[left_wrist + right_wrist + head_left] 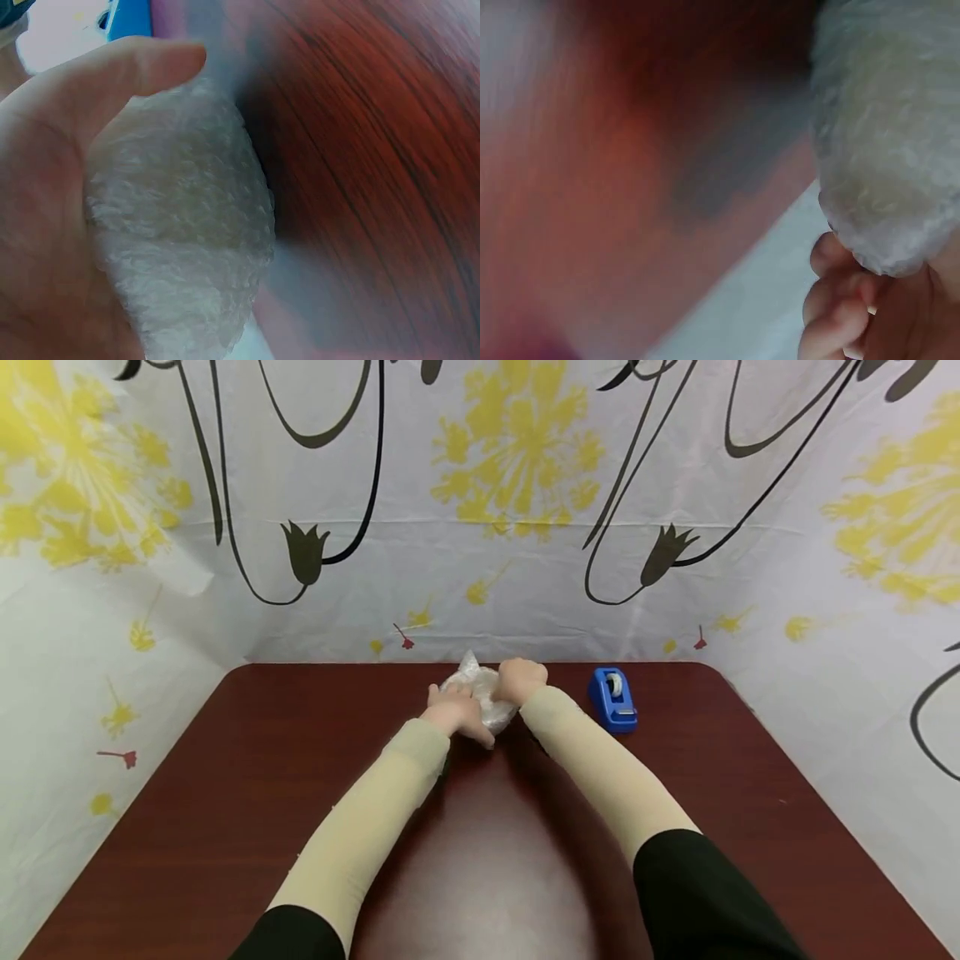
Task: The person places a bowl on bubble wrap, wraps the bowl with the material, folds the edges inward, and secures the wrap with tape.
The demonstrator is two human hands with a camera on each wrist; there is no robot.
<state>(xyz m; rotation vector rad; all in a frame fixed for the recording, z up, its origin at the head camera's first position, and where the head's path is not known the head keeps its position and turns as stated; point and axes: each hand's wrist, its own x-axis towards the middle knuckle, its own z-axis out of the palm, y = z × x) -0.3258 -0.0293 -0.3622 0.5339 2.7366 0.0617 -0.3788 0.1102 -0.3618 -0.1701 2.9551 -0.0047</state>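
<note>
A clear bubble-wrapped bundle sits near the far edge of the table, with a pointed flap of wrap sticking up. From its left side my left hand holds it, fingers over the top and thumb toward the near side. In the left wrist view the palm and thumb lie along the bundle. My right hand grips the wrap at the bundle's right side. Its curled fingers show beside the bundle's end in the right wrist view. Whatever the wrap encloses is hidden.
A blue tape dispenser with a roll of tape stands right of the hands. The dark red-brown wooden table ends close behind the bundle. White patterned sheeting surrounds the table at the back and sides.
</note>
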